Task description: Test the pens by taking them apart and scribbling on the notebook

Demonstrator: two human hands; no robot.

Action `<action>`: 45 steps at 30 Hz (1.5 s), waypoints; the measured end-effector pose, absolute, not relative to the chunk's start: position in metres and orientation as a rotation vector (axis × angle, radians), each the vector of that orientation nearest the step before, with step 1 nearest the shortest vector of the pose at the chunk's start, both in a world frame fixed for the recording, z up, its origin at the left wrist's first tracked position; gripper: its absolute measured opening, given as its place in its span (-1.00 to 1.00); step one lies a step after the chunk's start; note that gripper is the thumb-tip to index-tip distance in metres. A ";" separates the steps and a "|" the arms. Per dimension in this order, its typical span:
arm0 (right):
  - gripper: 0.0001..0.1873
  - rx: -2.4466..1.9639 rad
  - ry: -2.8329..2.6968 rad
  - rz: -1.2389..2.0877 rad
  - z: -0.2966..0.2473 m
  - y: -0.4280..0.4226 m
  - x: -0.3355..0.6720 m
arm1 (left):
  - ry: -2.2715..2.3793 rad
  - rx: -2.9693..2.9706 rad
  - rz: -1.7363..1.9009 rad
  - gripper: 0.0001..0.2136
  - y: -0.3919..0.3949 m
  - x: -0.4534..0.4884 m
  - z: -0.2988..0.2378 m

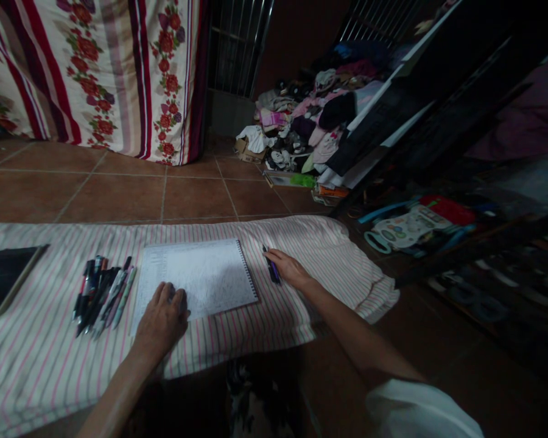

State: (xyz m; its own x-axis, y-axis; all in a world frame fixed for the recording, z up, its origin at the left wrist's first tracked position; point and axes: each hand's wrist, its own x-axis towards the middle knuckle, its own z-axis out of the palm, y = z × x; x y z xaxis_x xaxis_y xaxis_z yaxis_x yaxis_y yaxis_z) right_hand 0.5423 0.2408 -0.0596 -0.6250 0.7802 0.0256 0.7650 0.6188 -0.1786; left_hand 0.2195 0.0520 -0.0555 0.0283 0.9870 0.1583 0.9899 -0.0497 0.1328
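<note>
Notebook: in the head view, the spiral notebook lies flat on the cloth-covered bench, between both hands, its wire binding toward the right; the marks on its page are too faint to read.
Left hand: the left hand rests on the notebook's near left corner, fingers bent and slightly spread.
Right hand: the right hand touches the dark and purple pens just beside the binding; its fingers are bunched together at their far end, but I cannot tell whether they pinch them.
Pen pile: a loose pile of pens lies just left of the notebook.
Tablet: a dark tablet lies at the far left.
Floor: beyond the bench, a flowered curtain hangs over brown tiles, near heaped clothes.
</note>
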 end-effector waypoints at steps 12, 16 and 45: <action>-0.65 -1.585 -2.623 0.134 -0.052 0.237 0.532 | -2.202 -2.263 -0.332 -0.70 0.055 0.223 -0.057; -0.72 -1.743 -2.526 0.118 -0.050 0.230 0.526 | -2.196 -2.277 -0.322 -0.73 0.055 0.222 -0.058; -0.67 -2.132 -2.107 -0.031 -0.068 0.210 0.487 | -2.218 -2.260 -0.244 -0.68 0.056 0.224 -0.057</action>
